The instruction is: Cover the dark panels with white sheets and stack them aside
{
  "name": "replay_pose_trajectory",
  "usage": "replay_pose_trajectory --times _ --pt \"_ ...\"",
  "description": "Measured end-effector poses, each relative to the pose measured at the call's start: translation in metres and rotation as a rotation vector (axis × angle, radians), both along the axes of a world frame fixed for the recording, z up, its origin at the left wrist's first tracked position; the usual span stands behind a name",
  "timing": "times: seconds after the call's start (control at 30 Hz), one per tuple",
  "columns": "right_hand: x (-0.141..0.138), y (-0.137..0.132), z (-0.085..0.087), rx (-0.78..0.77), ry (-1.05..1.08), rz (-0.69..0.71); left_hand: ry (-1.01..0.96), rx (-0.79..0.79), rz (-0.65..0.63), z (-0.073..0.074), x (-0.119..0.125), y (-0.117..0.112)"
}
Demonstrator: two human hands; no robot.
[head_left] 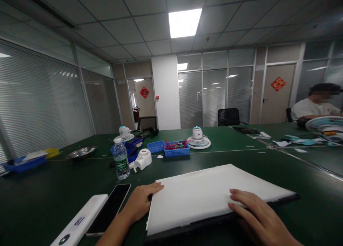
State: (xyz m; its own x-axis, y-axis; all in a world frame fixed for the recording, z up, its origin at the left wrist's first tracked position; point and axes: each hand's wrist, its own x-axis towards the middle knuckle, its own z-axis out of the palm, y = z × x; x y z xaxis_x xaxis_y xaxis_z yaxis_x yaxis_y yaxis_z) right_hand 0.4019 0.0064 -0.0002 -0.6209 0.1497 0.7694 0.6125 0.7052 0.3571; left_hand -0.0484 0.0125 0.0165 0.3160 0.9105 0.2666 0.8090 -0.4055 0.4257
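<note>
Our left hand lies over the left side of a white board by its far corner, fingers on top, while our right hand rests its slightly spread fingers on the board's near right part; the undersides are hidden, so we cannot tell if either hand is pinching it. We have the board, dark along its near side, towards the near edge of the green table. Left of our hands, a black-screened phone lies just beside a white slab, both towards the table's near left corner. Beyond them we see an upright water bottle, a white plastic housing and a blue tray of tangled wires. Towards the far edge stand 2 white fan units; a metal bowl sits towards the left edge, and on the right a person sits behind a fan grille
</note>
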Motion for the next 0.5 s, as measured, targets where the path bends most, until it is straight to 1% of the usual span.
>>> replay_pose_trajectory --times 0.1,0.2,0.3,0.37,0.43,0.5 --pt "0.015 0.004 -0.008 -0.02 0.075 0.045 0.041 0.025 -0.002 0.003 0.003 -0.002" --pt "0.014 0.002 -0.008 -0.054 0.138 0.081 0.081 0.038 -0.024 0.005 0.006 -0.005" --pt "0.007 -0.001 -0.002 -0.133 0.134 0.072 0.106 0.047 -0.034 0.005 0.008 -0.008" --pt "0.005 0.0 0.004 -0.181 0.052 0.053 0.112 0.052 -0.018 0.005 0.008 -0.009" --pt "0.007 0.002 0.012 -0.191 -0.009 0.029 0.103 0.068 0.011 0.004 0.008 -0.01" --pt "0.011 0.003 0.021 -0.209 0.009 0.027 0.072 0.109 0.044 0.003 0.005 -0.01"
